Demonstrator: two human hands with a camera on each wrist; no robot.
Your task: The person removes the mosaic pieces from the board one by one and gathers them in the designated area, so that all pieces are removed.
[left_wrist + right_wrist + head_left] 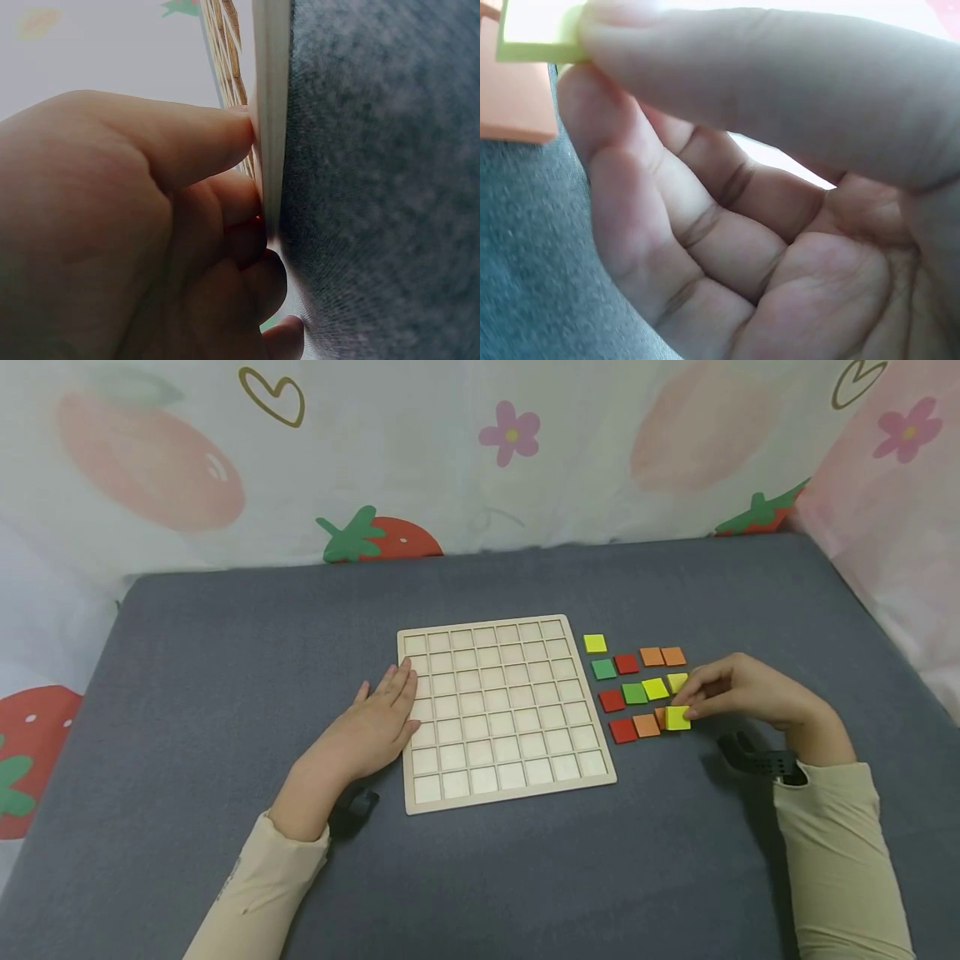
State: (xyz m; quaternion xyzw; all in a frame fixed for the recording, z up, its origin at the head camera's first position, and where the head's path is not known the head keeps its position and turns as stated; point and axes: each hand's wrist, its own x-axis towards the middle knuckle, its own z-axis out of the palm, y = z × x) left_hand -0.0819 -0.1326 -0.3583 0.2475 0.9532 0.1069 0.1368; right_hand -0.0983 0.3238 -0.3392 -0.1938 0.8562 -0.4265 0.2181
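A pale wooden grid board [480, 702] with rows of square recesses lies on the table. My left hand [375, 722] rests along its left edge, fingers extended over the frame; in the left wrist view the thumb [202, 139] touches the board's edge [271, 112]. At the right, my right hand [738, 693] pinches a yellow square tile [677, 718] between thumb and finger. The tile overlaps an orange tile [660, 718] in the head view. In the right wrist view, the yellow tile's edge [540, 52] shows at the thumb tip, above an orange tile [514, 101].
Loose square tiles lie in rough rows right of the board: red [626, 663], green [603, 669], orange [646, 725] and yellow [595, 643]. A grey cloth [247, 693] covers the table. A fruit-patterned curtain [465, 460] hangs behind it.
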